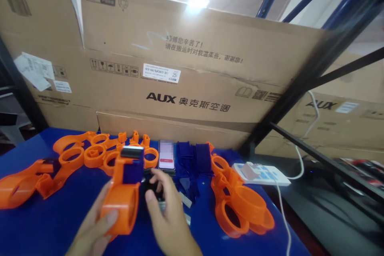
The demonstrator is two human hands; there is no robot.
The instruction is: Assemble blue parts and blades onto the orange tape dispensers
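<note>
In the head view, my left hand (97,218) is closed around an orange plastic tape dispenser (121,204), with the thumb across its round hub. A dark blue piece and a pale metallic strip sit at the dispenser's raised top end. Just right of it, my right hand (168,208) reaches over small black parts (147,182) on the table. Its thumb and fingers are curved and apart, with nothing visibly gripped; the fingertips partly cover the black parts. Small metal strips (185,200) lie beside the right hand. Dark blue plastic pieces (192,158) are heaped behind it.
Several orange dispensers (70,156) lie at the left and back of the blue table (39,228); more orange dispensers (240,200) are piled at right. A phone (166,155) leans at the back. A white power strip (264,174) with cables lies right, near a black rack post (270,120). Cardboard (126,100) walls the back.
</note>
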